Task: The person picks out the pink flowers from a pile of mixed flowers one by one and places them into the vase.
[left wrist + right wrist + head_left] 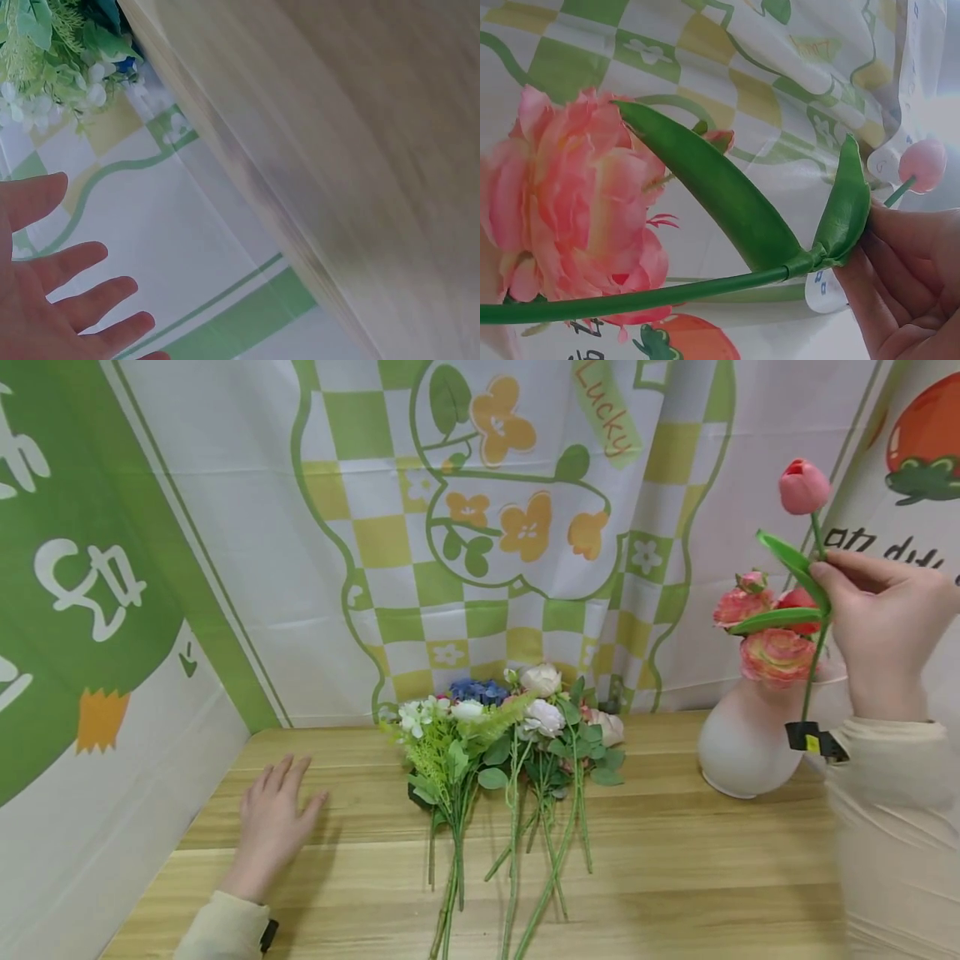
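Note:
My right hand [885, 618] pinches the stem of a pink tulip [804, 487] just below its bud, holding it upright at the right. Two long green leaves [712, 187] branch from the stem near the fingertips. In the head view, the stem's lower part passes in front of a round white vase [738, 752]. Pink and coral ruffled flowers [777, 657] stand in that vase; one fills the left of the right wrist view. My left hand [276, 814] is low over the left of the table, holding nothing, its fingers spread in the left wrist view [67, 292].
On the wooden table [667, 860] lies a loose bunch of artificial flowers [542, 718], white, blue and blush with green foliage, stems toward me. A patterned curtain [517, 602] hangs behind the table, and a green and white cloth [90, 577] covers the left side.

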Action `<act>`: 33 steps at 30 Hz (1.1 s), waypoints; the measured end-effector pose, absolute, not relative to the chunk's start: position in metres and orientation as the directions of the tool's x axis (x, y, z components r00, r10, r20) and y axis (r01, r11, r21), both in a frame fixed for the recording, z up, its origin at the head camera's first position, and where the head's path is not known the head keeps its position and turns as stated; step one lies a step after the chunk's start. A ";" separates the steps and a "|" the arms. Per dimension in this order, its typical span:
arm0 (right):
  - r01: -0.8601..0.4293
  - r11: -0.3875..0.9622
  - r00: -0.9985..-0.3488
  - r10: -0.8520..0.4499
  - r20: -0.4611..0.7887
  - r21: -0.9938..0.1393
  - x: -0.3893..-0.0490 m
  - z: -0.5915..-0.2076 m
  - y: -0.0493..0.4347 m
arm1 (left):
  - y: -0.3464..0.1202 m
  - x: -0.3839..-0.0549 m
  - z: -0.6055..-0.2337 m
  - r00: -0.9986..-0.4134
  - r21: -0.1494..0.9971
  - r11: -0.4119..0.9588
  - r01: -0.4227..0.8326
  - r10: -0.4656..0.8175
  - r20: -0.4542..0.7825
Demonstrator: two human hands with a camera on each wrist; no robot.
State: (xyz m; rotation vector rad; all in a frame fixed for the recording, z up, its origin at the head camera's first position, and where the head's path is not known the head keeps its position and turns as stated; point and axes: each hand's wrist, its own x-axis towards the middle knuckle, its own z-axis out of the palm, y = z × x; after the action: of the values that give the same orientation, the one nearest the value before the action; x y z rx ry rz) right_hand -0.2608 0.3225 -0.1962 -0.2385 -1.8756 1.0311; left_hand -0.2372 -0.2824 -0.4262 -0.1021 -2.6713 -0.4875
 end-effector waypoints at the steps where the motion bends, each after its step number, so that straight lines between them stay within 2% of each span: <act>1: -0.247 0.614 -0.539 0.556 0.633 -0.749 -0.261 -0.195 0.323 | -0.283 -0.237 -0.426 -0.908 0.320 0.936 0.143 -0.004 0.418; 6: -0.227 0.580 -0.560 0.579 0.592 -0.782 -0.260 -0.193 0.327 | -0.287 -0.236 -0.425 -0.910 0.319 0.938 0.137 -0.008 0.415; 13: -0.241 0.535 -0.552 0.610 0.568 -0.810 -0.259 -0.184 0.331 | -0.294 -0.236 -0.427 -0.913 0.318 0.940 0.127 -0.015 0.407; 23: -0.226 0.451 -0.597 0.637 0.488 -0.864 -0.247 -0.166 0.333 | -0.300 -0.233 -0.425 -0.927 0.332 0.938 0.098 -0.036 0.374; 33: -0.283 0.427 -0.516 0.687 0.511 -0.859 -0.255 -0.151 0.332 | -0.305 -0.231 -0.427 -0.928 0.324 0.943 0.080 -0.048 0.369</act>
State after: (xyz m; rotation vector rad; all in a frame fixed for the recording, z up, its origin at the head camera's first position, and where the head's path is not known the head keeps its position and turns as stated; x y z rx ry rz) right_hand -0.2555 0.3317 -0.1510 -0.3528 -1.7190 1.2637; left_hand -0.2309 -0.3049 -0.4268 -0.0230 -2.7195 -0.4749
